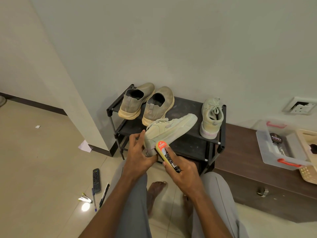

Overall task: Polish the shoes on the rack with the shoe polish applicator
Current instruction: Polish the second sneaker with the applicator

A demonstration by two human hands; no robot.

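— What's he working over, from where you stand?

— The black shoe rack (221, 127) against the wall holds a tan slip-on pair (145, 103) at its eleven o'clock and one pale lace-up sneaker (211, 117) at its three o'clock. Its mate, the held sneaker (169, 130), is lifted off the front edge, toe pointing to two o'clock.

— And his hands?

— The left hand (139, 155) grips the heel end. The right hand (181, 174) is wrapped around the shoe polish applicator (167, 154), forefinger lying along its back, sponge edge against the sidewall near the heel.

— Any advice?

— I'd say keep the heel braced, press evenly, and sweep from heel toward toe in overlapping strokes, staying off the laces.
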